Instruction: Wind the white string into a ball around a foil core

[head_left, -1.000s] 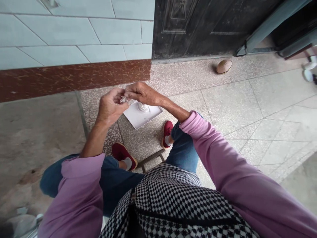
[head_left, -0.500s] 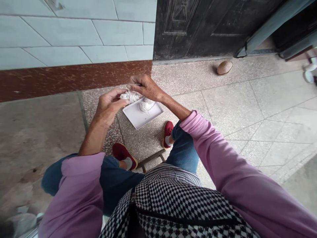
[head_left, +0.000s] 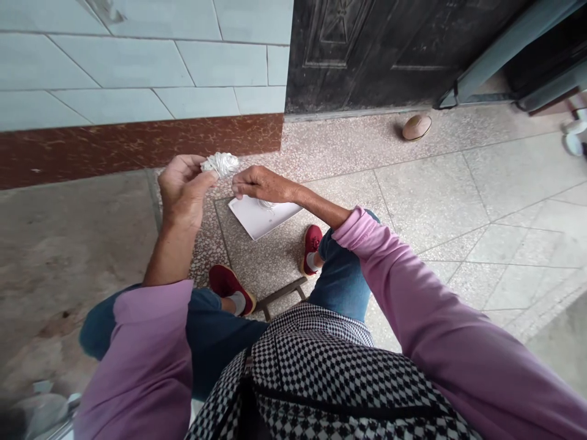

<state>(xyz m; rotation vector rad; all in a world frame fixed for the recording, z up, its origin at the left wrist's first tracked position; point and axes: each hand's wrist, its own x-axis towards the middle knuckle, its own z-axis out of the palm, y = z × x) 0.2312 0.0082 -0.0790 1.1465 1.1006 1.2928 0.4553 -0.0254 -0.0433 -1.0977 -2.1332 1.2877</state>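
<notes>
My left hand is raised over the floor and grips a small white bundle of wound thread between thumb and fingers. Just to its right, my right hand is closed in a pinch near the bundle; what it pinches is too thin to make out. Below both hands a white paper sheet lies on the speckled floor, with a second white coil on it mostly hidden behind my right hand.
I sit on a low stool, red shoes on the terrazzo floor. A tiled wall with a red-brown base stands ahead, a dark door to its right. A round tan object lies near the door.
My left hand has lifted the white bundle up and to the left. My right hand has dropped lower and drawn away from it, now covering the coil on the paper.
</notes>
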